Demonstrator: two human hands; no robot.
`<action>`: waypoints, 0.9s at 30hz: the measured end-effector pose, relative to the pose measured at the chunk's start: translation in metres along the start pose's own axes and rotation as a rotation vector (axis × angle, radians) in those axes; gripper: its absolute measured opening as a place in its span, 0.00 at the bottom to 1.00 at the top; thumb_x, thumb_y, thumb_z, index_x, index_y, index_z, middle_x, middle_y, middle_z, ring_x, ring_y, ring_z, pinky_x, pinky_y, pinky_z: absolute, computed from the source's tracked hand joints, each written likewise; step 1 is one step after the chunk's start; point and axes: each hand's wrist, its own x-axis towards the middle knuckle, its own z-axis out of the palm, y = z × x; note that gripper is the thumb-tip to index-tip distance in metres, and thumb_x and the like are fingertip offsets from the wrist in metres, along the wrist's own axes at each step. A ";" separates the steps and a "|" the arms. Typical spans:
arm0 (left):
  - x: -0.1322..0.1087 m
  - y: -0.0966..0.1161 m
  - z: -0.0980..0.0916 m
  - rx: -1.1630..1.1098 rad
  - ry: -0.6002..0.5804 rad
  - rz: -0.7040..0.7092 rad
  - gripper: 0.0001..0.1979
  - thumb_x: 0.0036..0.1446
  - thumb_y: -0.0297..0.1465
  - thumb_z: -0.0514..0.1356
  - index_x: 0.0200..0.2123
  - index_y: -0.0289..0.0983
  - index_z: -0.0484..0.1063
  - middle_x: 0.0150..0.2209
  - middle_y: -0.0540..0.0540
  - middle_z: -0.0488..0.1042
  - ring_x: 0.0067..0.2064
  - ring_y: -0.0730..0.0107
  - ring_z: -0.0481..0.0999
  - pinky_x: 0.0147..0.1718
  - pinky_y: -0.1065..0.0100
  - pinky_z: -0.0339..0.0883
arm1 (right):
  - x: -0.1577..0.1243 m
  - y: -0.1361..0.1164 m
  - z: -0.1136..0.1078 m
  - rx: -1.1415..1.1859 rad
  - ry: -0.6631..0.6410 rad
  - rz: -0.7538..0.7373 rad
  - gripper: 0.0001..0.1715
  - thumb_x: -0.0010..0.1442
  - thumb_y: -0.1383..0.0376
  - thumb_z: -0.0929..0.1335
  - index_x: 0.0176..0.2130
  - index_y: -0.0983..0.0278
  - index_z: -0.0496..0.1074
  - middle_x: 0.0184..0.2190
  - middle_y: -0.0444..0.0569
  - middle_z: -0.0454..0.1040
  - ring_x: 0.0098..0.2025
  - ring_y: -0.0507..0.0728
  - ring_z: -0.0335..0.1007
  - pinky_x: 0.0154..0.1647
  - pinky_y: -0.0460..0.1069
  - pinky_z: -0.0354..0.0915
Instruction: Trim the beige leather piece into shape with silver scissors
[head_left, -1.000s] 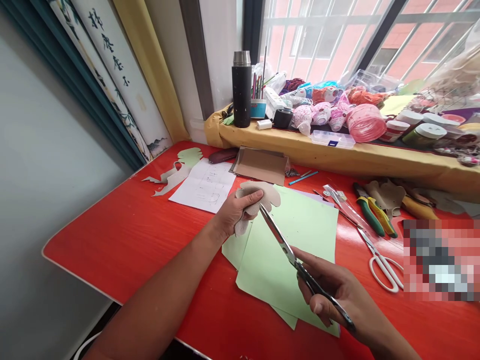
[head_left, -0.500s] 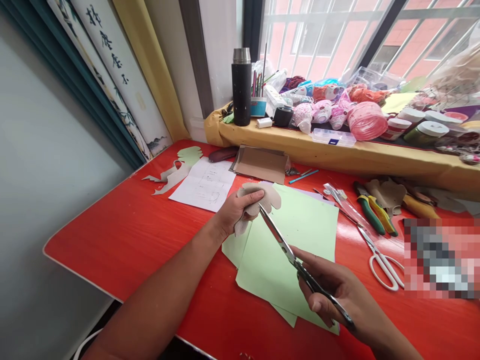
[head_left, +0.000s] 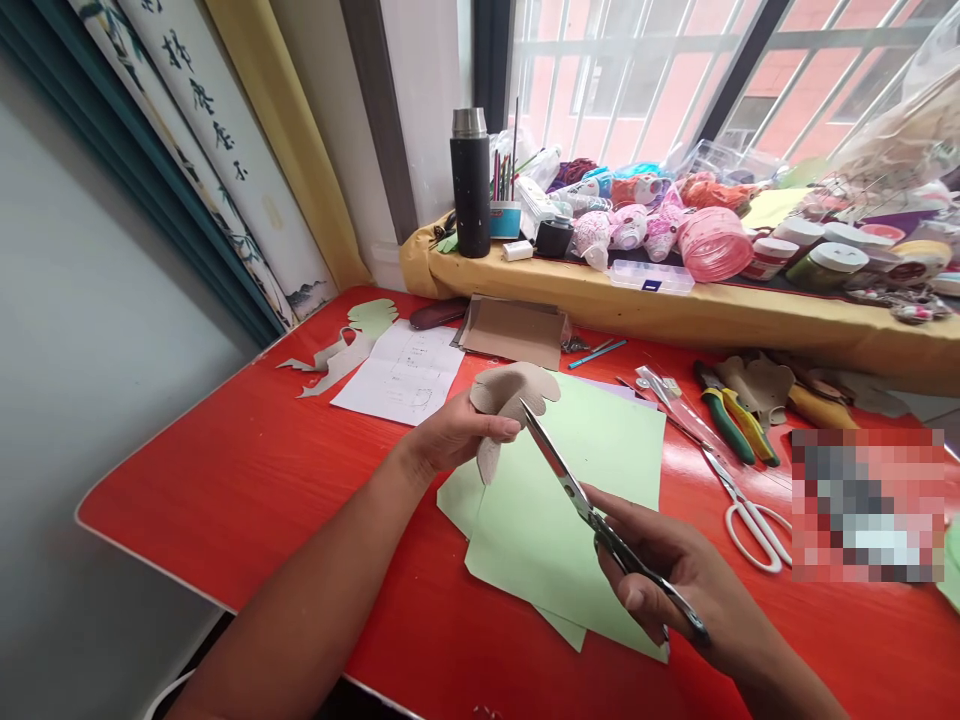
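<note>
Between the thumb and fingers of my left hand (head_left: 465, 430) is a beige piece of felt-like or leather-like sheet (head_left: 514, 385) with a scalloped edge; a narrow part of it hangs below the thumb. My right hand (head_left: 667, 570) has its fingers through the handles of dark-handled metal scissors (head_left: 566, 475). Their blades look closed or nearly so, and the tips are at the lower edge of the beige piece. Whether they touch it I cannot tell. Beneath both hands lie light green sheets (head_left: 570, 540) on the red table (head_left: 247, 480).
White-handled scissors (head_left: 757, 520), pliers (head_left: 739, 425) and a blurred-out object (head_left: 870, 505) lie at the right. A drawn paper (head_left: 401, 375) and beige offcuts (head_left: 330, 360) are at the left. Brown boards (head_left: 514, 333) lie behind. A black flask (head_left: 470, 185) and jars stand on the sill.
My left thumb has shifted lower on the beige piece, which now shows more of its upper face. The right hand and scissors stay almost where they were. The view has turned slightly.
</note>
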 end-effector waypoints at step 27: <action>0.000 0.001 0.003 -0.071 0.031 0.000 0.13 0.53 0.30 0.69 0.44 0.36 0.80 0.36 0.45 0.74 0.31 0.71 0.69 0.33 0.67 0.62 | -0.002 0.000 0.000 0.049 -0.039 0.012 0.50 0.61 0.45 0.80 0.73 0.60 0.70 0.23 0.37 0.62 0.18 0.48 0.52 0.19 0.45 0.52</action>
